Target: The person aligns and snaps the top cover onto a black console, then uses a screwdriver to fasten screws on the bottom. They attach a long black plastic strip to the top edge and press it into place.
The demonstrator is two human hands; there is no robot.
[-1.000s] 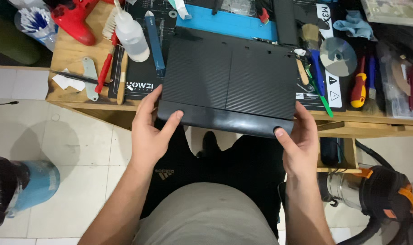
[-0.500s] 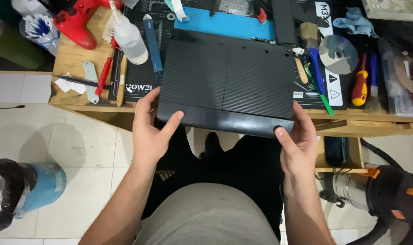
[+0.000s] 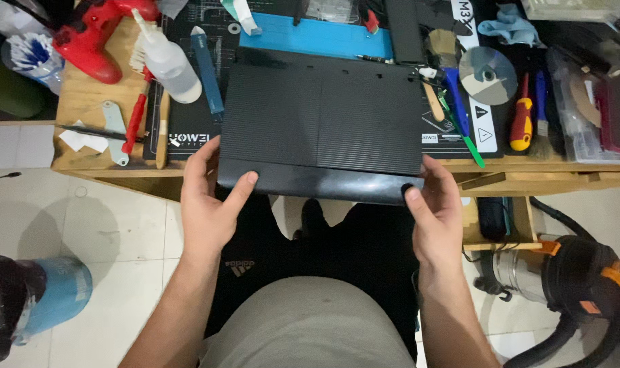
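Bottom of frame: lap and both forearms, reaching up toward the tabletop (image 3: 85, 146).

Left hand (image 3: 211, 201) grips the near left corner of the black console (image 3: 320, 123), thumb on the glossy front strip, fingers under the edge. Right hand (image 3: 436, 211) takes the near right corner the same way, thumb tip on the front strip. Both hands closed on the case, not spread.

Console sits centre frame, ribbed top up, its front edge past the tabletop lip, rear over the black mat (image 3: 187, 129).

Step in hand, as judged: positioning the console, held at both front corners. Next move calls for an even two-handed grip and room among the tools.

Further up: spray bottle (image 3: 163, 58) and red controller (image 3: 92, 37) upper left; disc (image 3: 487, 73) and screwdriver (image 3: 521, 116) upper right. Vacuum (image 3: 568, 279) on floor, lower right.
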